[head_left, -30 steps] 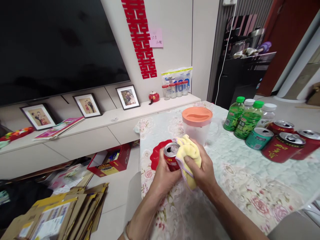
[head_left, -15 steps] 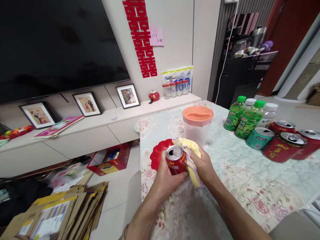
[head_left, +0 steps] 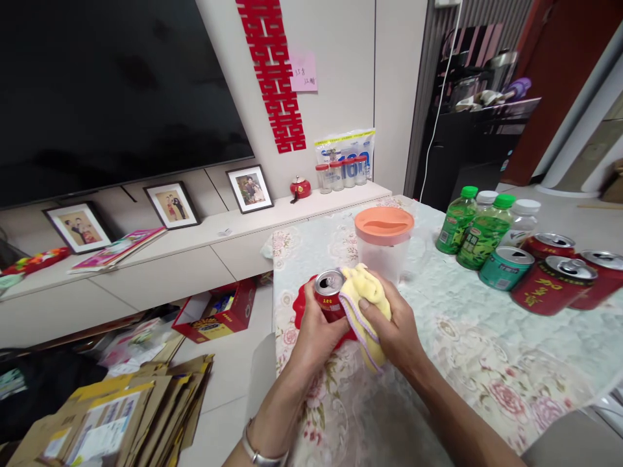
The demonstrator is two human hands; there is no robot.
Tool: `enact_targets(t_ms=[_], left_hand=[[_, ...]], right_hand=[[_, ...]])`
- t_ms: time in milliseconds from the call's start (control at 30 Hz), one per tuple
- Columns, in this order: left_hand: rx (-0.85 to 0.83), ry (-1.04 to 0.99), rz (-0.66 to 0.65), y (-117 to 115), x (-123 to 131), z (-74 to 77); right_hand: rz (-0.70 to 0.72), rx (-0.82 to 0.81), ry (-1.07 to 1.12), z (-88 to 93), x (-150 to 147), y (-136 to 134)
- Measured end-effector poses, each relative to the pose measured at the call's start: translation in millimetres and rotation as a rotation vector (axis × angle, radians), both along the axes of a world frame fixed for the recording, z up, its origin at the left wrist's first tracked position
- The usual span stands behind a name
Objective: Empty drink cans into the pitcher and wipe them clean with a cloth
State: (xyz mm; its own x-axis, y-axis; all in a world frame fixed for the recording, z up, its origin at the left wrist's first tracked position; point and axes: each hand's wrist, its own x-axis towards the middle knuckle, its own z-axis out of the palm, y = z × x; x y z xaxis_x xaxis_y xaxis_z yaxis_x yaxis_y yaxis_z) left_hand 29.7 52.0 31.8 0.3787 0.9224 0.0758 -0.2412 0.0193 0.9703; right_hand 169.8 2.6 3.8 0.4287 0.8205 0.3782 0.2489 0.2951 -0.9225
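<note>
Wrapped round a red can (head_left: 329, 299) with an opened top is my left hand (head_left: 316, 334), above the table's near left part. My right hand (head_left: 396, 324) grips a yellow cloth (head_left: 366, 299) with a purple edge, and the cloth touches the can's right side. Partly hidden behind the can and my left hand lies a red scalloped dish (head_left: 300, 305). Just beyond the cloth stands a clear pitcher (head_left: 384, 259) with an orange lid.
On the right of the flowered tablecloth (head_left: 457, 344) stand green-capped bottles (head_left: 487, 237), a teal can (head_left: 506, 269) and several red cans (head_left: 555, 285). Behind is a white cabinet (head_left: 292, 211) with picture frames. Flattened cardboard (head_left: 141, 415) lies at the lower left.
The can and my left hand have moved slightly left and up. The cloth has shifted left and is more bunched, covering more of the can's right side.
</note>
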Motion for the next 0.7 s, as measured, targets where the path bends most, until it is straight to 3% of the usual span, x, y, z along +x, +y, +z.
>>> enact_targets(t_ms=[233, 467, 700], left_hand=[[-0.069, -0.042, -0.068, -11.8, 2.0, -3.9], [-0.132, -0.032, -0.22, -18.8, -9.1, -15.3], [-0.224, -0.067, -0.222, -15.9, -12.6, -9.0]], right_hand=[[-0.075, 0.092, -0.071, 1.9, -2.4, -4.4], [0.083, -0.036, 0.306, 2.9, 5.2, 2.6], [0.136, -0.105, 0.294, -4.4, 8.8, 8.9]])
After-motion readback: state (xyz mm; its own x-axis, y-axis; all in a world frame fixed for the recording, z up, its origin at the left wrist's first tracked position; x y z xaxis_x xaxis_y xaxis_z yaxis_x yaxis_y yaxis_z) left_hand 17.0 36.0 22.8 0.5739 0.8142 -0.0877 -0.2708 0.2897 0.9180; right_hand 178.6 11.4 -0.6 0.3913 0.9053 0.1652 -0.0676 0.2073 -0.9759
